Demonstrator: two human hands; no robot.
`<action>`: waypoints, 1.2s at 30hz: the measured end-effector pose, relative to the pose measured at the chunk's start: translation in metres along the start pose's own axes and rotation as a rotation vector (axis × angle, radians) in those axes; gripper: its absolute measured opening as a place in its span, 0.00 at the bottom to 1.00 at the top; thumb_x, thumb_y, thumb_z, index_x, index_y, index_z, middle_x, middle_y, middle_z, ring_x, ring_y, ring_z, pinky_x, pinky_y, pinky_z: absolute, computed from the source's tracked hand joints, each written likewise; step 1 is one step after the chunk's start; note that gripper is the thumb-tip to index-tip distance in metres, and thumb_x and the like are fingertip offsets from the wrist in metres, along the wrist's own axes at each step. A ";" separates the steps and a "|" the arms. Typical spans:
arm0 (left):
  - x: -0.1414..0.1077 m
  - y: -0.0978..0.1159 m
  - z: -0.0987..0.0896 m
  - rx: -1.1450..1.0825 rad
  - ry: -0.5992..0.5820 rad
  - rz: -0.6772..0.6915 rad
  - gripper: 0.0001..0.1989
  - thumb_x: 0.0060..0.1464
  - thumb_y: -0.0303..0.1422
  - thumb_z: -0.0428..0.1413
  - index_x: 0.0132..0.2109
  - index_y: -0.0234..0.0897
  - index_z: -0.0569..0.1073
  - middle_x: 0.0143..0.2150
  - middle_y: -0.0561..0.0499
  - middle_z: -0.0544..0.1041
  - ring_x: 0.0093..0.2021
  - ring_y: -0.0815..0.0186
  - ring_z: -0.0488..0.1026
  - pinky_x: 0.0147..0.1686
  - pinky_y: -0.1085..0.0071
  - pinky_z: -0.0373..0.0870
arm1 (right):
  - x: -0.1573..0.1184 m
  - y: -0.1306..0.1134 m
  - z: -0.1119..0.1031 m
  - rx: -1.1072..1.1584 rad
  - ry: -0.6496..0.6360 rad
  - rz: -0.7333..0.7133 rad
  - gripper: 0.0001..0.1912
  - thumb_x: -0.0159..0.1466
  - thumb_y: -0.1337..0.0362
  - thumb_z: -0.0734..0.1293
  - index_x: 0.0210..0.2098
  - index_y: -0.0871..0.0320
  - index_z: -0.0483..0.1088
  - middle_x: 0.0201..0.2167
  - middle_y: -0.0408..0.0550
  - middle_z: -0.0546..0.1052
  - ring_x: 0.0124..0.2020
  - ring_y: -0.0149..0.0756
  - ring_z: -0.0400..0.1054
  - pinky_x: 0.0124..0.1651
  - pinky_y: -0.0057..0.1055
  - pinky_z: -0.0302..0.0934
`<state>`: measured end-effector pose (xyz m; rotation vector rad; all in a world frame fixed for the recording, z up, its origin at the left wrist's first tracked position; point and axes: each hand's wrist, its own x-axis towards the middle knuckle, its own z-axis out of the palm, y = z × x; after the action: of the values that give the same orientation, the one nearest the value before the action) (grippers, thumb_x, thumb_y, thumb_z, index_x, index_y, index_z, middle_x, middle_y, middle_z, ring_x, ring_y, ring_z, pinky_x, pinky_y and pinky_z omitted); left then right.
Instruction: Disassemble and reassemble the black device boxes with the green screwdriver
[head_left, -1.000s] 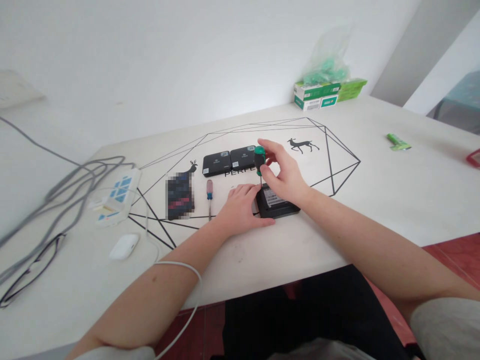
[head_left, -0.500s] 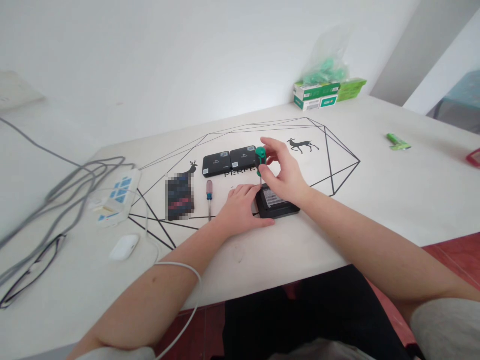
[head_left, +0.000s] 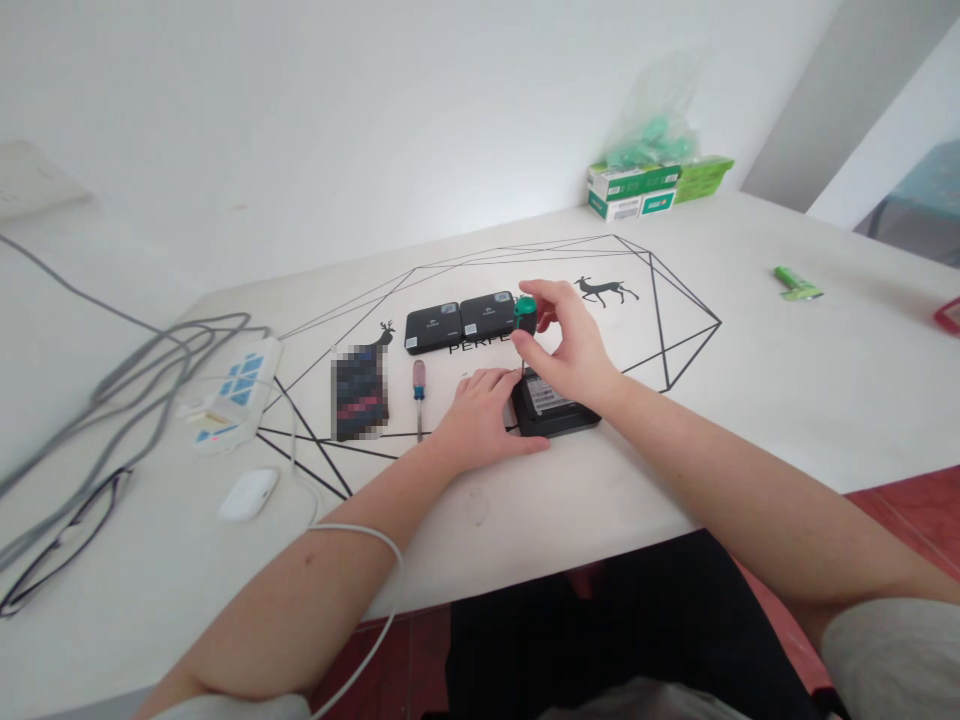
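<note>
My right hand is closed on a screwdriver with a green and black handle, held nearly upright. Its shaft points down at the back left corner of a flat black box with a white label on top. My left hand grips the left side of this box, its thumb along the front edge and its fingers at the back corner. The screwdriver's tip is hidden behind the fingers. Behind the hands, two similar black boxes lie side by side. A second screwdriver, with a clear and blue handle, lies left of my left hand.
A blurred-out dark item lies at the left. Beyond it are a power strip, grey cables, glasses and a white case. A white cable crosses my left forearm. Green and white boxes stand at the back wall.
The screwdriver's handle has turned and tilted slightly to the right in my right hand, and the fingers have shifted around it. My left hand and the black box stay in place.
</note>
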<state>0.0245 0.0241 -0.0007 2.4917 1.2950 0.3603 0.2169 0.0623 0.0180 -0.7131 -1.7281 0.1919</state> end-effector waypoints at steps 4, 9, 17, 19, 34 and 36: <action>0.000 -0.001 0.001 0.018 0.013 0.000 0.50 0.48 0.61 0.68 0.70 0.38 0.66 0.67 0.36 0.72 0.68 0.38 0.65 0.68 0.39 0.60 | -0.002 0.001 -0.001 0.048 -0.025 0.026 0.25 0.71 0.66 0.60 0.66 0.50 0.62 0.57 0.53 0.75 0.51 0.43 0.74 0.52 0.47 0.75; 0.000 -0.001 0.001 0.014 0.012 0.003 0.50 0.48 0.60 0.68 0.69 0.37 0.66 0.68 0.36 0.71 0.68 0.39 0.64 0.68 0.40 0.59 | 0.002 -0.001 -0.001 0.025 -0.002 -0.027 0.19 0.72 0.60 0.64 0.62 0.51 0.68 0.52 0.53 0.76 0.49 0.42 0.73 0.47 0.44 0.76; 0.000 -0.002 0.001 0.001 0.020 0.015 0.50 0.48 0.60 0.68 0.70 0.39 0.66 0.68 0.37 0.71 0.69 0.38 0.64 0.69 0.39 0.58 | 0.000 0.001 0.000 0.010 0.004 0.005 0.25 0.69 0.61 0.66 0.65 0.50 0.63 0.48 0.51 0.75 0.43 0.41 0.72 0.44 0.44 0.76; 0.000 -0.002 0.001 0.004 0.017 0.008 0.50 0.48 0.60 0.68 0.70 0.39 0.66 0.68 0.37 0.71 0.68 0.38 0.64 0.68 0.38 0.59 | -0.002 0.001 -0.001 0.045 -0.009 0.022 0.26 0.70 0.65 0.62 0.66 0.50 0.61 0.53 0.52 0.75 0.47 0.42 0.73 0.48 0.46 0.76; 0.000 -0.001 0.000 -0.008 0.010 0.005 0.50 0.48 0.60 0.68 0.70 0.38 0.66 0.68 0.36 0.71 0.69 0.38 0.64 0.69 0.39 0.58 | 0.000 0.001 0.001 0.006 -0.038 0.045 0.28 0.68 0.61 0.70 0.65 0.48 0.62 0.45 0.48 0.72 0.37 0.38 0.68 0.42 0.44 0.76; 0.000 -0.001 0.000 -0.010 0.010 0.011 0.50 0.48 0.60 0.68 0.70 0.39 0.66 0.68 0.37 0.71 0.69 0.38 0.64 0.69 0.39 0.57 | -0.001 0.001 0.001 0.041 -0.027 0.042 0.27 0.68 0.64 0.67 0.66 0.49 0.62 0.48 0.50 0.73 0.41 0.40 0.71 0.41 0.42 0.76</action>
<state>0.0237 0.0245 -0.0015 2.4929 1.2809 0.3808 0.2161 0.0628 0.0160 -0.7198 -1.7313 0.2659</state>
